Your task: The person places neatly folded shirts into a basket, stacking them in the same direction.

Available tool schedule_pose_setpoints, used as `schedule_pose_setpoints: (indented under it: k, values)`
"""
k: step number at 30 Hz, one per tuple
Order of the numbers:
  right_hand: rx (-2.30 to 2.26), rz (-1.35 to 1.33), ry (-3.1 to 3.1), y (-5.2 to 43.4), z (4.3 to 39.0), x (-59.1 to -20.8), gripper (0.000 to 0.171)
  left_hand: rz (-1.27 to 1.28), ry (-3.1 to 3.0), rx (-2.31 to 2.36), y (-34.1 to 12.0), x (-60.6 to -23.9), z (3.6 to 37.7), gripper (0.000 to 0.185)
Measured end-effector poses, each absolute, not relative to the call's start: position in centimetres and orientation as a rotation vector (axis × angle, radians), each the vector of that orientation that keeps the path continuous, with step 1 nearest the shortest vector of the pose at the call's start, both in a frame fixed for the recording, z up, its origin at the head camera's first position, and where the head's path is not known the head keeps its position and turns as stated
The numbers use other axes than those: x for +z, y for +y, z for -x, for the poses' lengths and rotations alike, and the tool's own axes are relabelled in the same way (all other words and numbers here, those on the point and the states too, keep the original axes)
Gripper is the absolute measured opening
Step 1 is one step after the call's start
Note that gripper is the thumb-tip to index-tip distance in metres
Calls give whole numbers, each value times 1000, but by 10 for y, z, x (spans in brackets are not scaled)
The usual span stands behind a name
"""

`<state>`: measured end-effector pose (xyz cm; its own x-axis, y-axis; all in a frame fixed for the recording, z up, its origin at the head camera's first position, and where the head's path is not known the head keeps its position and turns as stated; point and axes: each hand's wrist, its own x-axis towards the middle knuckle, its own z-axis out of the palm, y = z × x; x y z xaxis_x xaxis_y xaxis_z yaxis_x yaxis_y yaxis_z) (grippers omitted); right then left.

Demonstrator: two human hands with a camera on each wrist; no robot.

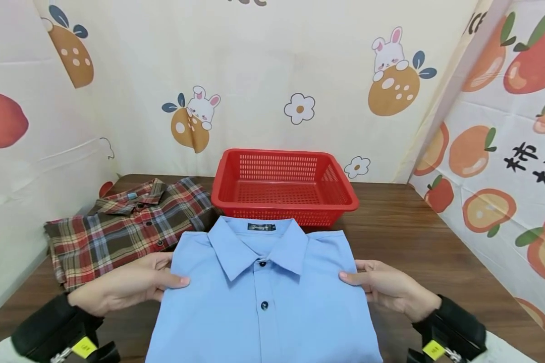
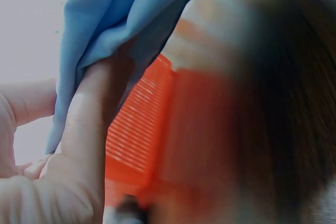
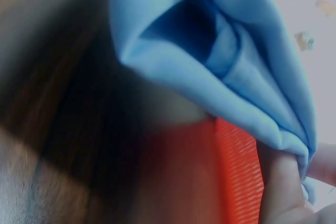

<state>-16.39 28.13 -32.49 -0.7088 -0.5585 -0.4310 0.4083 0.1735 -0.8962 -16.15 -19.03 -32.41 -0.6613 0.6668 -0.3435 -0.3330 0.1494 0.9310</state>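
A folded light blue shirt (image 1: pixel 263 292) with dark buttons lies collar-up in front of me. My left hand (image 1: pixel 131 285) pinches its left edge, thumb on top and fingers underneath. My right hand (image 1: pixel 388 287) pinches the right edge the same way. In the left wrist view the blue shirt (image 2: pixel 105 19) hangs over my fingers (image 2: pixel 86 124), lifted off the table. The right wrist view shows the blue shirt (image 3: pixel 220 61) folds held by my fingers (image 3: pixel 281 182). A red plastic basket (image 1: pixel 283 184) stands just behind the collar.
A folded red, brown and white plaid shirt (image 1: pixel 127 227) lies at the left of the brown wooden table (image 1: pixel 413 237). Cartoon-printed cloth walls close in the back and both sides. The red basket (image 2: pixel 152 129) shows close under the left wrist, and the basket (image 3: pixel 236 177) under the right.
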Motion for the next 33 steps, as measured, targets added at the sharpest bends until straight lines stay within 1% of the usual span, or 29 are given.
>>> schedule_pose_setpoints:
  k: [2, 4, 8, 11, 14, 17, 19, 25, 29, 33]
  values:
    - [-1642, 190, 1711, 285, 161, -310, 48, -359, 1661, 1631, -191, -311, 162, 71]
    - [-1639, 233, 1745, 288, 162, -294, 45, -398, 1692, 1635, -191, -296, 166, 67]
    - [-1613, 219, 1878, 290, 173, -259, 44, -402, 1828, 1614, -185, -264, 182, 66]
    - [-1569, 162, 1998, 288, 193, -236, 54, -365, 1912, 1605, -181, -242, 200, 65]
    - [-1520, 117, 2093, 286, 221, -215, 61, -317, 1958, 1618, -176, -225, 225, 58]
    - [-1525, 79, 2118, 283, 251, -201, 62, -271, 1959, 1679, -168, -211, 255, 48]
    - [-1537, 63, 2126, 281, 270, -194, 62, -244, 1946, 1744, -161, -205, 275, 46]
    - [-1549, 34, 2203, 276, 327, -181, 65, -249, 1910, 1838, -149, -198, 328, 54]
    - [-1554, -20, 2231, 273, 356, -182, 66, -209, 1931, 1848, -146, -207, 355, 48]
    - [-1528, -80, 2277, 268, 374, -195, 62, -167, 1989, 1819, -142, -224, 373, 44]
